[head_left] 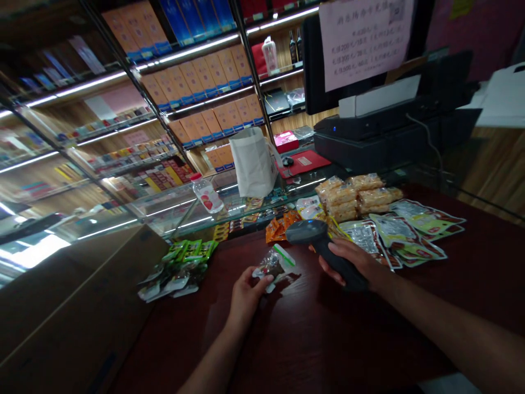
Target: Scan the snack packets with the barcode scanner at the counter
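Note:
Between the thumb and fingers of my left hand is the near end of a small clear snack packet with a green strip along its top. The contents look dark, but I cannot make them out. My right hand is wrapped around the handle of a black barcode scanner. The scanner's head points left, above and to the right of the packet. Orange snack packets lie just behind the scanner's head. Silver and green pouches are spread beyond my right hand.
An open cardboard box stands at the left, beside a pile of green packets. Bagged snacks are stacked at the back right. A white paper bag, a bottle and a monitor stand farther back.

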`<action>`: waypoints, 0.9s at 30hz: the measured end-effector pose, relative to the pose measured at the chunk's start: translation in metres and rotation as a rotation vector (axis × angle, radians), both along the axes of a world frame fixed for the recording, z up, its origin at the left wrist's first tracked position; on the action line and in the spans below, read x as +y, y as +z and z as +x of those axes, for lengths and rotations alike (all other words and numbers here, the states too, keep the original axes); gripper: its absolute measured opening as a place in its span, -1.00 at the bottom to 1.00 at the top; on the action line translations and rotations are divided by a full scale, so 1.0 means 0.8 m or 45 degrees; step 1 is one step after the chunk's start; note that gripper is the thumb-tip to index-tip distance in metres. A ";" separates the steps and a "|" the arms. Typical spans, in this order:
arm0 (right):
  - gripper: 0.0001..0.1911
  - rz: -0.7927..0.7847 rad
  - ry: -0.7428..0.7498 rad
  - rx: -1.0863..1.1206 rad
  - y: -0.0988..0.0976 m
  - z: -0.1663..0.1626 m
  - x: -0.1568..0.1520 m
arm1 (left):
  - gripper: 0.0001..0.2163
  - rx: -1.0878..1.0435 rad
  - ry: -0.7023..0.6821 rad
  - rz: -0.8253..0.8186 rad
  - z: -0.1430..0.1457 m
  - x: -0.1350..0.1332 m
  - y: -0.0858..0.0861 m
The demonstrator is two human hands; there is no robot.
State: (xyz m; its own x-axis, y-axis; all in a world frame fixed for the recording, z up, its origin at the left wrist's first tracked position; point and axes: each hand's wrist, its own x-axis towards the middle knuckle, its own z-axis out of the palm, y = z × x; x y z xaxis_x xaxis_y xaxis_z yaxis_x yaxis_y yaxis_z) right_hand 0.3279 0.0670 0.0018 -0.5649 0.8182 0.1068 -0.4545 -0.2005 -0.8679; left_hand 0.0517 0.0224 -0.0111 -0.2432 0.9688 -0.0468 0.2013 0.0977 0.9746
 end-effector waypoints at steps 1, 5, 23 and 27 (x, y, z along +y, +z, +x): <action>-0.64 -0.007 0.003 -0.010 -0.001 0.000 0.000 | -0.68 -0.001 0.009 0.003 -0.001 0.000 0.001; -0.63 -0.037 0.016 -0.044 -0.004 0.000 -0.001 | -0.66 -0.027 0.050 -0.005 -0.007 0.000 0.004; -0.62 0.099 0.147 -0.269 -0.007 -0.011 -0.017 | -0.66 -0.238 0.129 0.000 -0.009 -0.002 0.001; -0.63 0.091 0.163 -0.258 -0.007 -0.009 -0.019 | -0.67 -0.219 0.112 0.015 -0.009 -0.001 0.000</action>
